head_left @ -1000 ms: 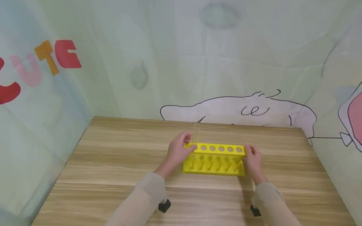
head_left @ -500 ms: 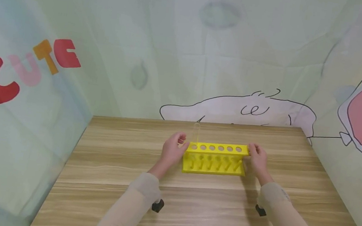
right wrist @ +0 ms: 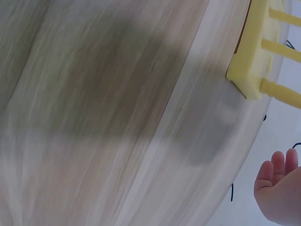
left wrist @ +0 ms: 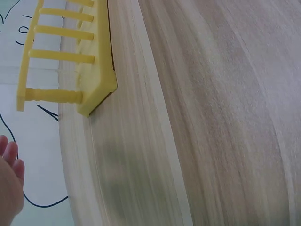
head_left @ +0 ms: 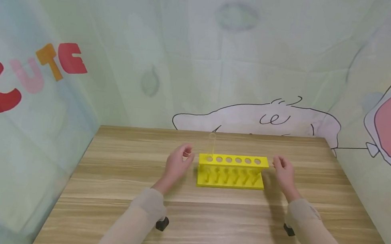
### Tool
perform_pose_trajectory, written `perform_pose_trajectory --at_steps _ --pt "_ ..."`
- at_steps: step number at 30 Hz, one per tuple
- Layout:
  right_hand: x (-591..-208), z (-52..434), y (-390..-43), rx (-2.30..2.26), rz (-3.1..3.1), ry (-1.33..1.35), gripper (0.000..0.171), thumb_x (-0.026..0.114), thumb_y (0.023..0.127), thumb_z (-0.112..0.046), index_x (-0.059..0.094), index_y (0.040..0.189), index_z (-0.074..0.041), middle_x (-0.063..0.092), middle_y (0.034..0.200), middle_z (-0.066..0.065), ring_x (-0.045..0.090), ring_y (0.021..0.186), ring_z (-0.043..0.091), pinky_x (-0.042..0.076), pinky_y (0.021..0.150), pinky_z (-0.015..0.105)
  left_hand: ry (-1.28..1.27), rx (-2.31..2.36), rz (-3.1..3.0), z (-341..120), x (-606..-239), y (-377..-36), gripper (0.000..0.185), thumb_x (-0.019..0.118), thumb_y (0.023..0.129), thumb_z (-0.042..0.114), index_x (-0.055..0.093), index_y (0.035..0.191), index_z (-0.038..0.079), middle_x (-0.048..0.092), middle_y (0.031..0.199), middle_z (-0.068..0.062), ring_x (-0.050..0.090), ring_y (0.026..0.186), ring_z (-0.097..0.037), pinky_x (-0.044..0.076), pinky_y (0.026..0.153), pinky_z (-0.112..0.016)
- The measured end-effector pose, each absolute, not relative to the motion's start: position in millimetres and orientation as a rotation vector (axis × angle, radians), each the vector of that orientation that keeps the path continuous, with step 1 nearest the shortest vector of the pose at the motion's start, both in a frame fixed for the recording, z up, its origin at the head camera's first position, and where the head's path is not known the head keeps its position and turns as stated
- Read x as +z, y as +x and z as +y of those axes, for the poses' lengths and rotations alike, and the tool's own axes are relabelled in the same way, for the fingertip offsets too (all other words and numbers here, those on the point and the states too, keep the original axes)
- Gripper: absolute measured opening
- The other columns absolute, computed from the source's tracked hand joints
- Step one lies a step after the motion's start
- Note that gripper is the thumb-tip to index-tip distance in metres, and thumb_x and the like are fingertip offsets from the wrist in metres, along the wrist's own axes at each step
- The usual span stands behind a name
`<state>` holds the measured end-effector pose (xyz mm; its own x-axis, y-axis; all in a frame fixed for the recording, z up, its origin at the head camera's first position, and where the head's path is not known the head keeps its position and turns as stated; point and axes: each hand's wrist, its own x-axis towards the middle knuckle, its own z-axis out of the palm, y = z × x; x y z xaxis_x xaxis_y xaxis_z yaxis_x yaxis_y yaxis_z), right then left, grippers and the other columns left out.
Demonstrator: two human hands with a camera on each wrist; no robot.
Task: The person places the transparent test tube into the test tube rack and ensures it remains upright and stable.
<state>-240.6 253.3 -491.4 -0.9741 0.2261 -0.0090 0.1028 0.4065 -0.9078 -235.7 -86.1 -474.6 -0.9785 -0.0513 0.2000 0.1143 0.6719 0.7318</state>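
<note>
I see my left hand (head_left: pixel 176 164) and right hand (head_left: pixel 284 173) relaxed and holding nothing, one beside each end of the yellow rack (head_left: pixel 231 171), not touching it. It stands between them on the surface (head_left: pixel 120 178), a clear tube (head_left: pixel 211 146) upright in the hole nearest my left hand. I judge the rack is set down; any next move calls for a fresh grip.

One yellow rack (head_left: pixel 231 171) with six holes, one clear tube (head_left: pixel 211 144), two hands (head_left: pixel 177 164) (head_left: pixel 283 172).

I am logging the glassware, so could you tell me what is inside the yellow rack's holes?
One clear test tube stands in the leftmost hole of the yellow rack. The other five holes look empty. The tube's contents cannot be made out.
</note>
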Motion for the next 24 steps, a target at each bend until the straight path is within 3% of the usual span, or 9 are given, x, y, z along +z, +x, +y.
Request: perform_pose_trajectory --at_steps 7,24 --pt "-488.3 262.7 -234.9 1.539 -2.609 -0.237 0.055 0.032 0.094 -0.039 0.041 0.123 0.006 0.046 0.12 0.027 0.043 0.109 0.035 0.038 0.092 0.047 -0.025 -1.147 -2.701 -98.8 -477.6 -233.7 0.028 0.056 0.085 0.023 0.055 0.109 0.008 0.06 0.102 -0.004 0.056 0.092 -0.018 0.047 0.082 -0.033" --pt "-490.8 285.7 -231.1 1.286 -2.731 -0.151 0.049 0.033 0.095 -0.034 0.044 0.119 0.007 0.049 0.115 0.027 0.047 0.104 0.037 0.042 0.085 0.05 0.076 -1.005 -2.758 -151.3 -491.3 -227.0 0.036 0.048 0.089 0.028 0.052 0.118 0.007 0.054 0.122 -0.011 0.046 0.116 -0.028 0.035 0.1 -0.043"
